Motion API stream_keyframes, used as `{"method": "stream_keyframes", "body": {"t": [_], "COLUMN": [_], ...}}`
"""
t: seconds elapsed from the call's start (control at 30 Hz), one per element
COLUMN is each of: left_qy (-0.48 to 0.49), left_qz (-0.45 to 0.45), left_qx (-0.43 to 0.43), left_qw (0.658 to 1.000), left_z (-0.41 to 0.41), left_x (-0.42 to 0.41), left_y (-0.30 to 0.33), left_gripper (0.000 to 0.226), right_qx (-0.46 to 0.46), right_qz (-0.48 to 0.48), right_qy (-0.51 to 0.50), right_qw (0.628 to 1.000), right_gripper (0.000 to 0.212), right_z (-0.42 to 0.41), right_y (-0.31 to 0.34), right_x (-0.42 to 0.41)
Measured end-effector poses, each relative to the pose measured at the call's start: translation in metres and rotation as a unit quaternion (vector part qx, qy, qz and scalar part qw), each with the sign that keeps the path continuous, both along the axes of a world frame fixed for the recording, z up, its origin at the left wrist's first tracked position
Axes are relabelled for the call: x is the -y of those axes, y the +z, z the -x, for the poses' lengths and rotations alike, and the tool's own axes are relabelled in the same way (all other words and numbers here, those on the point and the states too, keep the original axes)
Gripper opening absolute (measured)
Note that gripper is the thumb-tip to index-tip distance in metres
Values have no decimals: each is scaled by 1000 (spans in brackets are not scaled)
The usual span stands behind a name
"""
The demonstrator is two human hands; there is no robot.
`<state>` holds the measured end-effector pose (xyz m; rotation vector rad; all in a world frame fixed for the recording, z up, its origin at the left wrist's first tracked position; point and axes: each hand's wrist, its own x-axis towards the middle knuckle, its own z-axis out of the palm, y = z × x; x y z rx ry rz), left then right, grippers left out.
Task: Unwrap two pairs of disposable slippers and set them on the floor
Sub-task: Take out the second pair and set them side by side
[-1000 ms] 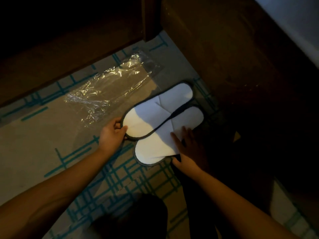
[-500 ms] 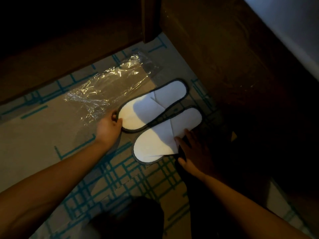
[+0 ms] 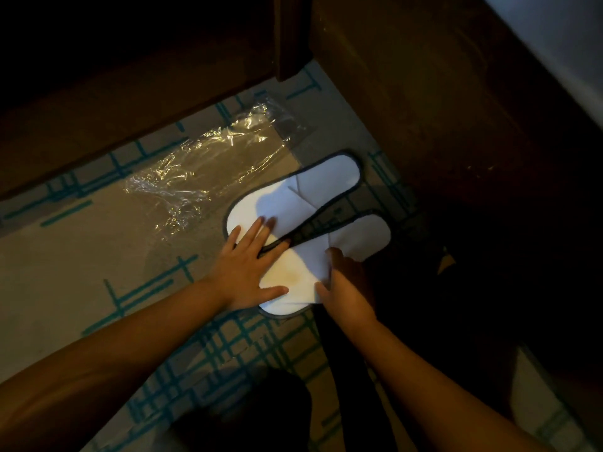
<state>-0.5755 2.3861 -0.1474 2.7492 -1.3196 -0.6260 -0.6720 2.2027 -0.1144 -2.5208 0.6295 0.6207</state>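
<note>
Closest in, the left hand [image 3: 248, 272] lies flat with fingers spread, palm pressing the heel end of the nearer white flat fabric slipper with dark grey edging [image 3: 293, 282] and fingertips reaching onto the farther matching white slipper [image 3: 313, 194]. The right hand [image 3: 347, 282] rests on the nearer slipper's right edge, fingers bent in shadow, so can't tell if it's pinching anything. Both slippers sit side by side on the beige carpet with teal line pattern [image 3: 98, 262]. Beyond the slippers to the left is a crumpled clear plastic wrapper [image 3: 202, 171], then dark wooden furniture [image 3: 424, 109].
</note>
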Motion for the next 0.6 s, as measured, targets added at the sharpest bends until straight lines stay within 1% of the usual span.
{"method": "stream_keyframes", "body": {"t": [0.07,0.13,0.27,0.4,0.43,0.47,0.53,0.6], "left_qy": [-3,-10,-17,-24,-22,-19,-10,19], "left_qz": [6,5,12,8,5,4,-2,-7], "left_qx": [7,7,8,36,37,39,38,24], "left_qw": [1000,1000,1000,999,999,999,999,1000], "left_z": [3,3,2,3,3,4,7,10], "left_x": [-2,-2,-4,-3,-3,-3,-2,-4], "left_y": [-3,-3,1,4,4,3,4,4], "left_gripper": [93,93,98,99,99,98,98,99], "right_qx": [-21,-16,11,56,53,48,62,77], "right_qz": [-22,-18,-15,-10,-12,-3,55,95], "right_qy": [-9,2,-25,-41,-37,-19,68,147], "right_qw": [999,1000,1000,998,998,999,994,982], "right_gripper": [41,33,30,29,32,39,67,95], "right_z": [-6,-12,-22,-27,-25,-23,-17,-12], "right_y": [-2,-3,-2,2,3,5,4,-2], "right_x": [5,8,15,20,21,22,23,24]}}
